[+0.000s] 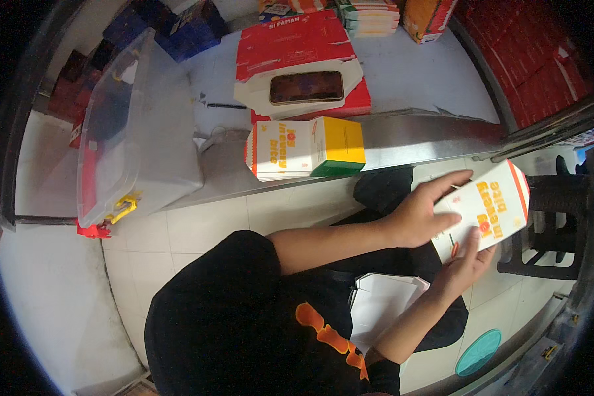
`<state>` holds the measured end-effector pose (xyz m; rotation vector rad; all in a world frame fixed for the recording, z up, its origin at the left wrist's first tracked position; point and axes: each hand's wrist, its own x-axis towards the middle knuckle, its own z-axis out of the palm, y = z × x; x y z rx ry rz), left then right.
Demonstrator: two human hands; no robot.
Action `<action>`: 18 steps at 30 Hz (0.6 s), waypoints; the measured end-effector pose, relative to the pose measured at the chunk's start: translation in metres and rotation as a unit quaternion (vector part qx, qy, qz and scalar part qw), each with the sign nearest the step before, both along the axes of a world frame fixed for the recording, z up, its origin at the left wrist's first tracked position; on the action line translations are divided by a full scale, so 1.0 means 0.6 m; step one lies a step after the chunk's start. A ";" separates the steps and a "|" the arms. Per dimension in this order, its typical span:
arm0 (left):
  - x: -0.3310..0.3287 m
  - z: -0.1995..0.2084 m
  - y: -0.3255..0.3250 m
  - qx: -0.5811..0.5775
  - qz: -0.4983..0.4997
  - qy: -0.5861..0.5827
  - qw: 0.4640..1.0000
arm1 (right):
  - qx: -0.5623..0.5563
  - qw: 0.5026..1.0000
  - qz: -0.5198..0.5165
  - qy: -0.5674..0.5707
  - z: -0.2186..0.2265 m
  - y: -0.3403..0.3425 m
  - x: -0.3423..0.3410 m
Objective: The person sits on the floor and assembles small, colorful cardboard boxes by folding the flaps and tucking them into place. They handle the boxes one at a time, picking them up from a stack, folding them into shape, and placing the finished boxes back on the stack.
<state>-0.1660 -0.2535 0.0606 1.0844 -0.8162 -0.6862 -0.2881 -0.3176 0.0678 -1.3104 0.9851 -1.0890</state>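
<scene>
In both hands, over my lap at the right, is a white paper food carton (pixel 495 204) with orange lettering and a red-orange edge. My left hand (pixel 424 210) grips its near left side, thumb on the printed face and fingers round the upper edge. Lower down, my right hand (pixel 467 269) holds the bottom edge, a finger lying along the face. White flat carton pieces (pixel 386 307) rest on my lap beneath my right forearm. A stack of matching flattened cartons (pixel 280 150) lies at the counter's front edge, its right part yellow and green.
A phone (pixel 307 86) lies on a red and white box (pixel 287 49) on the counter (pixel 429 79). Left of it are a black pen (pixel 226 105) and a clear plastic bin (pixel 158 125). A dark plastic stool (pixel 554 218) stands right; a teal disc (pixel 478 353) is on the floor.
</scene>
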 end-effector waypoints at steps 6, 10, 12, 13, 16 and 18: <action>0.009 -0.031 -0.007 -0.035 -0.037 0.156 0.986 | -0.230 0.937 0.245 -0.094 -0.042 -0.037 -0.026; 0.012 -0.033 -0.007 -0.137 0.070 0.085 0.984 | -0.129 0.983 0.113 -0.062 -0.055 -0.019 -0.007; 0.024 -0.033 -0.007 -0.144 0.098 0.149 0.973 | -0.087 0.995 0.053 -0.006 -0.062 0.003 0.017; 0.031 -0.033 -0.006 -0.149 0.113 0.180 0.966 | -0.102 0.993 0.057 0.009 -0.063 0.008 0.026; 0.046 -0.029 0.008 -0.118 0.123 0.143 0.975 | -0.262 0.943 0.007 0.204 -0.079 0.020 0.066; 0.051 -0.021 0.021 -0.107 0.150 0.075 0.980 | -0.271 0.949 -0.003 0.162 -0.088 0.019 0.083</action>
